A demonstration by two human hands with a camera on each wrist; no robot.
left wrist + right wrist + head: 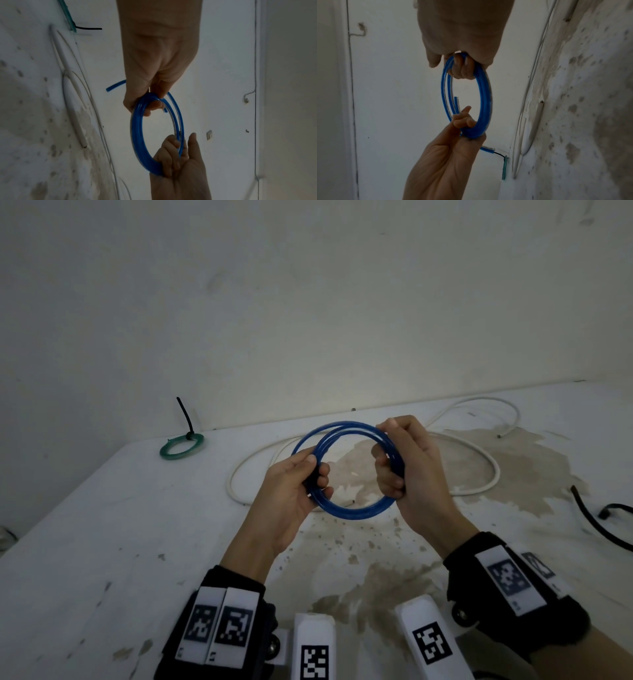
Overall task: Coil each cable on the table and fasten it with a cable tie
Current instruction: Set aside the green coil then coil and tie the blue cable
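Blue cable (346, 510) is being held as a round coil of several turns, lifted above the middle of the table (102, 542), not touching it. Left hand (291, 494) is gripping the coil's left side, fingers curled round the bundled turns. Right hand (407, 470) is gripping the opposite side, fingers wrapped through the ring, thumb on top.

Handling judgement: the tubing is looking light, smooth and springy; the turns are fanning apart along the far arc, so it is likely trying to unwind. Best hold is probably where all the turns bunch together, pinching them flat so a tie can go round.

View differences: the left wrist view is showing one free end (115, 85) sticking out past the left hand, and a second cut end inside the ring; the head view is hiding both. Only the head view is showing the green coil (181, 446), already tied, near the far left corner, the loose white cable (479, 450) behind the hands, and a black cable (596, 529) at the right edge.
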